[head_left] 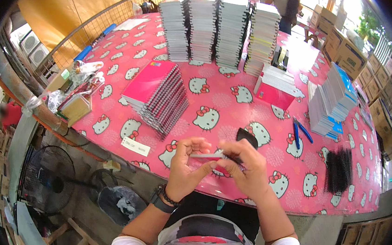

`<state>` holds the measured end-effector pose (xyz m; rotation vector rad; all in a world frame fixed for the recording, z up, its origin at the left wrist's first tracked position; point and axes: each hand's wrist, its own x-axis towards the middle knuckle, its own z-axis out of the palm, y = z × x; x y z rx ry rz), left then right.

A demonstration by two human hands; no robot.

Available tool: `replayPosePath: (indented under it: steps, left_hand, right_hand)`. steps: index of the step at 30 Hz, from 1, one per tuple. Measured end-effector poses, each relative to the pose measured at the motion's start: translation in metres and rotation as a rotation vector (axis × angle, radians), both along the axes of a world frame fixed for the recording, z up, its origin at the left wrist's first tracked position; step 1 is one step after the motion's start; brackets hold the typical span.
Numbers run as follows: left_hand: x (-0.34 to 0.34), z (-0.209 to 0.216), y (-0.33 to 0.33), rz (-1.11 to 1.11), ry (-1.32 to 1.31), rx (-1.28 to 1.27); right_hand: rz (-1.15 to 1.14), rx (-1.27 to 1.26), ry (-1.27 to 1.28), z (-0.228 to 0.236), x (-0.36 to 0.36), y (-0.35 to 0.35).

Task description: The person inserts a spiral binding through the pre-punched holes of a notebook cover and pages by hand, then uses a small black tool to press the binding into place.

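Small notebook-binding workshop: stacks of spiral notebooks [218, 29] on pink counter [233, 121], loose black binding coils [339, 170], cardboard cartons [351, 52] alongside.

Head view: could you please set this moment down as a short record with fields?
setting: table with pink cartoon-cat cover
left hand: grips thin pink notebook by its edge
right hand: on the notebook's other end
left of hands: slanted pile of pink spiral notebooks
far edge: tall notebook stacks
right: black binding coils, blue-handled pliers
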<state>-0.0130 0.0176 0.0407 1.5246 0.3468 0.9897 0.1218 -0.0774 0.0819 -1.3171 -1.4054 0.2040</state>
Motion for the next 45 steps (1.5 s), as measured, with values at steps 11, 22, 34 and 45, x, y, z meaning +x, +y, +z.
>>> replayPosePath:
  steps: [11,22,34,45]
  left_hand:
    - [-0.039,0.11,0.068,0.026,0.238,0.269]
    - [-0.039,0.051,0.192,0.843,0.326,0.551]
    - [-0.017,0.033,0.199,0.675,-0.168,0.066]
    - [-0.015,0.029,0.208,0.577,-0.197,-0.044]
  right_hand:
    - [0.379,0.022,-0.012,0.079,-0.015,0.097]
    - [-0.083,0.126,0.144,0.024,0.024,0.219]
    - [-0.096,0.304,0.453,-0.011,-0.002,0.278]
    - [-0.187,0.352,0.266,-0.018,0.002,0.264]
